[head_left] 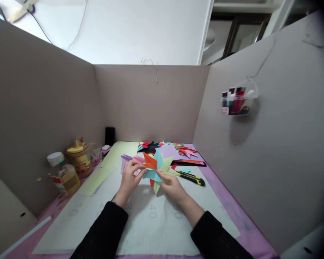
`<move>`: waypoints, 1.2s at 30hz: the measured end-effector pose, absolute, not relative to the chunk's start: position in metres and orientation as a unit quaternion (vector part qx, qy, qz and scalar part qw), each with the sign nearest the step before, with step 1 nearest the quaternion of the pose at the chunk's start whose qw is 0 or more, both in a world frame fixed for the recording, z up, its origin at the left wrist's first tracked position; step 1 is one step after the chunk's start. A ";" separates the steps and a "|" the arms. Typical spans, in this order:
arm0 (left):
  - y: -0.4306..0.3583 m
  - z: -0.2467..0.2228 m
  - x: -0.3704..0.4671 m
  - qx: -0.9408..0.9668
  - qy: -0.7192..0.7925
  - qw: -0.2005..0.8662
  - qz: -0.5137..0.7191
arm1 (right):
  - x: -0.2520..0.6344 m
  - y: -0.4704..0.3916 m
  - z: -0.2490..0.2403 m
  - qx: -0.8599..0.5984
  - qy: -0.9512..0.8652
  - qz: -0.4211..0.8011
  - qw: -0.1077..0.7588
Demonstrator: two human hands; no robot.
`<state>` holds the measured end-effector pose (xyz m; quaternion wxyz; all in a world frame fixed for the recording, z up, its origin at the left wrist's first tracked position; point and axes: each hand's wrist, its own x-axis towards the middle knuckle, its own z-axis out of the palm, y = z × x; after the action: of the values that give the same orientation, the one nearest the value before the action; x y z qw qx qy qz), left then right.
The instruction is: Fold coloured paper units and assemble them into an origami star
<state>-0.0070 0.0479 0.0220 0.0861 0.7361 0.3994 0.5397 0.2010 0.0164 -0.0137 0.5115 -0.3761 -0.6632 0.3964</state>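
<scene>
A folded paper star [157, 166] with orange, light blue and pale green points is held up above the white mat [140, 230]. My left hand [131, 180] pinches its left side, by the orange and blue points. On the lower right side, my right hand [172, 187] grips it near the pale green points. Behind my left hand are purple folded paper [125, 162] and pink folded paper [138, 159]. A yellow and black cutter [191, 177] lies just right of the star.
Colourful folded papers [187, 151] and a lilac sheet [169, 151] lie at the back. On the left stand a bottle [67, 178], a yellow-lidded jar [81, 160] and a black phone [109, 136]. Grey panels [151, 104] enclose the table; a clear holder [239, 99] hangs on the right.
</scene>
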 end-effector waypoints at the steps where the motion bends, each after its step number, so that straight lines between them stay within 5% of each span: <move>1: 0.048 0.022 -0.007 0.739 0.397 0.091 0.536 | 0.201 0.017 -0.014 -0.381 -0.662 0.392 0.513; 13: 0.052 0.025 -0.011 0.737 0.388 0.198 0.517 | 0.202 0.015 -0.014 -0.375 -0.678 0.374 0.510; 25: 0.065 0.017 -0.019 0.792 0.402 0.123 0.444 | 0.201 0.014 -0.015 -0.366 -0.684 0.378 0.505; 36: 0.060 0.020 -0.019 0.724 0.394 0.232 0.517 | 0.199 0.013 -0.015 -0.372 -0.674 0.392 0.505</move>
<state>-0.0193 0.0605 0.0203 0.2320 0.7236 0.3939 0.5172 0.1990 0.0133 -0.0148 0.5048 -0.3716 -0.6736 0.3916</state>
